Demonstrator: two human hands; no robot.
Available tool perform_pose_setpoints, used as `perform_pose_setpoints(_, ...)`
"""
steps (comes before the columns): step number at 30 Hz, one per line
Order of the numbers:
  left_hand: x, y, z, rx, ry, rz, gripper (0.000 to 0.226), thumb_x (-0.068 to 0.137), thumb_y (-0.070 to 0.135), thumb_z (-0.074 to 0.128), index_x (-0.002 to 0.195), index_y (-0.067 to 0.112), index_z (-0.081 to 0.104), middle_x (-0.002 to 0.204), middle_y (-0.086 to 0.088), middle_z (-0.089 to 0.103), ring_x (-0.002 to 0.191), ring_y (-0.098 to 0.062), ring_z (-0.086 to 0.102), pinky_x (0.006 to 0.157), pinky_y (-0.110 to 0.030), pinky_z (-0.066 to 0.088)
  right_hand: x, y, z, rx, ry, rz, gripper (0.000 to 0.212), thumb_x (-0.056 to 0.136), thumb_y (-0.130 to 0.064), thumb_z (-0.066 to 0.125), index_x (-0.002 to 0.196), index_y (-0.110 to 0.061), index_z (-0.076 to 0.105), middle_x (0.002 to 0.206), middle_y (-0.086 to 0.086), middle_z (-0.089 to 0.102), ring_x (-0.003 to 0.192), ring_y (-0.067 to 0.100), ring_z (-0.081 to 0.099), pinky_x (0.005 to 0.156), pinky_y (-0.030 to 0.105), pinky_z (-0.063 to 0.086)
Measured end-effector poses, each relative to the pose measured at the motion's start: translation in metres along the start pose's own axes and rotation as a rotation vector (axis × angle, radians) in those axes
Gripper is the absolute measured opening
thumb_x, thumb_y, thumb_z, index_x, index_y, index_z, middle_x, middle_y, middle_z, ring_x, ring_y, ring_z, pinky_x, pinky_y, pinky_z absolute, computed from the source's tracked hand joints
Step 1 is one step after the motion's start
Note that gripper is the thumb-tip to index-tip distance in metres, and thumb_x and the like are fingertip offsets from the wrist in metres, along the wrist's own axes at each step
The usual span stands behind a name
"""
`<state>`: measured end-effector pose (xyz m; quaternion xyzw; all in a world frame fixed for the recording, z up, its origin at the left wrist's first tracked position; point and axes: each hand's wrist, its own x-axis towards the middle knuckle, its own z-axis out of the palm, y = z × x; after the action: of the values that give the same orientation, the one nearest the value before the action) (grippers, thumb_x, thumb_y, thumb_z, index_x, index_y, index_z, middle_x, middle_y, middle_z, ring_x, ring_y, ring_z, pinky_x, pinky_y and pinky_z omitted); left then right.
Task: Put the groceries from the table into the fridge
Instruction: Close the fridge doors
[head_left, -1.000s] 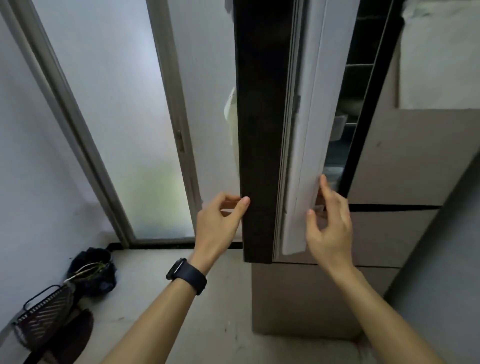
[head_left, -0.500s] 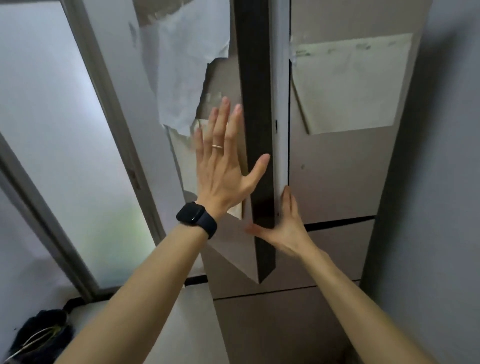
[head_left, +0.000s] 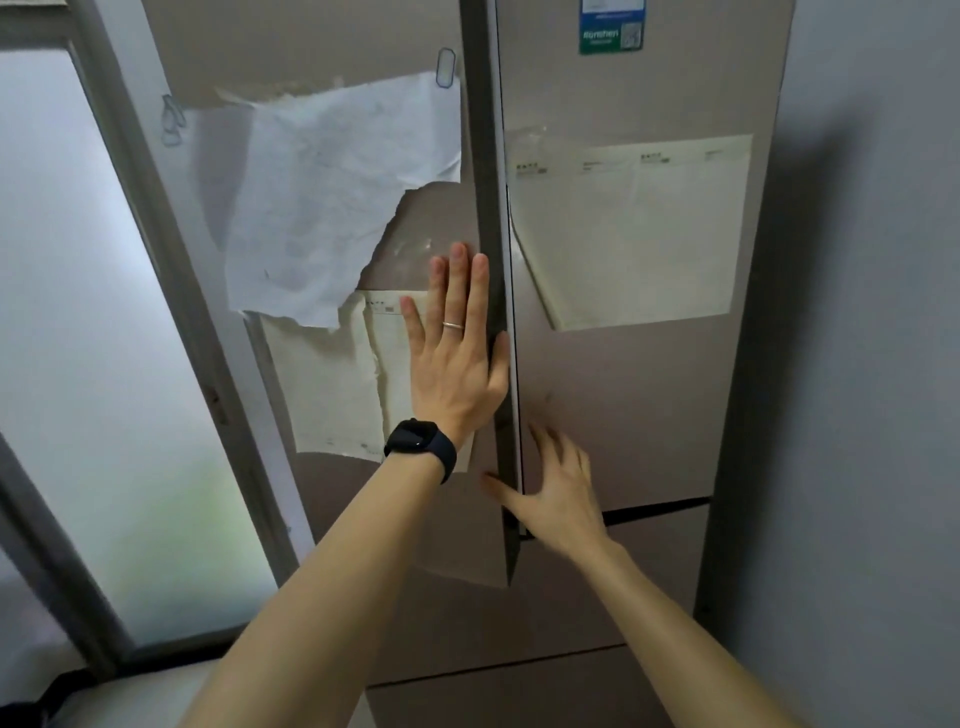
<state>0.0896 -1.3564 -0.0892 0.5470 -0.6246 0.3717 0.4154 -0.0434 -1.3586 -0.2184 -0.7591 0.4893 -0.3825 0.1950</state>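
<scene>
The beige fridge (head_left: 649, 415) fills the middle of the head view. Its left door (head_left: 426, 223) stands almost shut, with its dark edge a little proud of the right door (head_left: 623, 395). My left hand (head_left: 452, 358) presses flat on the left door with straight fingers, the thumb against the door's edge. My right hand (head_left: 556, 493) is spread with straight fingers near the lower seam between the doors, blurred by motion. No groceries are in view, and the fridge's inside is hidden.
Torn paper sheets (head_left: 332, 208) hang clipped on the left door and a pale sheet (head_left: 639, 228) sticks to the right door. A frosted sliding glass door (head_left: 104, 364) stands at the left. A grey wall (head_left: 872, 364) runs close along the right.
The left fridge door has swung from wide open to nearly shut. My left hand moved from its edge to its front face, and my right hand left the inner liner for the seam.
</scene>
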Motion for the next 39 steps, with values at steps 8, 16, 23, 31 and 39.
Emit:
perform_pose_setpoints(8, 0.012, -0.003, 0.034, 0.078, 0.079, -0.008, 0.079, 0.09, 0.027, 0.06, 0.156, 0.009, 0.021, 0.164, -0.011, 0.017, 0.152, -0.025, 0.005, 0.116, -0.067, 0.012, 0.029, 0.029, -0.001, -0.231, 0.149, -0.139, 0.124, 0.07, -0.095, 0.042, 0.16, -0.024, -0.005, 0.167, 0.0, -0.017, 0.154, 0.019, -0.014, 0.123, 0.052, 0.012)
perform_pose_setpoints(16, 0.014, -0.009, 0.043, 0.147, 0.105, 0.015, 0.079, 0.093, 0.051, 0.048, 0.155, 0.008, 0.023, 0.162, -0.015, 0.023, 0.151, -0.027, 0.011, 0.116, -0.066, 0.015, 0.056, 0.043, 0.004, -0.365, 0.179, -0.346, 0.124, 0.071, -0.087, 0.055, 0.161, -0.019, 0.003, 0.167, 0.008, -0.013, 0.154, 0.026, -0.012, 0.121, 0.061, 0.002)
perform_pose_setpoints(23, 0.017, -0.01, 0.055, 0.176, 0.119, 0.013, 0.073, 0.095, 0.05, 0.04, 0.155, 0.01, 0.025, 0.161, -0.015, 0.025, 0.15, -0.031, 0.019, 0.118, -0.064, 0.012, 0.073, 0.057, 0.013, -0.417, 0.22, -0.4, 0.118, 0.074, -0.086, 0.052, 0.161, -0.02, 0.008, 0.168, 0.011, -0.01, 0.154, 0.03, -0.009, 0.12, 0.062, -0.005)
perform_pose_setpoints(31, 0.026, -0.016, 0.084, 0.238, 0.146, 0.001, 0.067, 0.098, 0.044, 0.041, 0.155, 0.013, 0.025, 0.162, -0.011, 0.026, 0.15, -0.029, 0.02, 0.117, -0.063, 0.013, 0.09, 0.071, 0.034, -0.448, 0.274, -0.385, 0.099, 0.087, -0.08, 0.037, 0.161, -0.024, 0.0, 0.168, 0.003, -0.011, 0.155, 0.025, -0.007, 0.12, 0.06, -0.002)
perform_pose_setpoints(39, 0.041, -0.024, 0.119, 0.321, 0.126, -0.032, 0.072, 0.099, 0.056, 0.034, 0.156, 0.013, 0.024, 0.162, -0.011, 0.025, 0.15, -0.03, 0.021, 0.116, -0.064, 0.014, 0.116, 0.092, 0.058, -0.485, 0.51, -0.484, 0.089, 0.092, -0.071, 0.041, 0.16, -0.03, 0.003, 0.168, -0.001, -0.008, 0.155, 0.022, -0.001, 0.12, 0.062, 0.002)
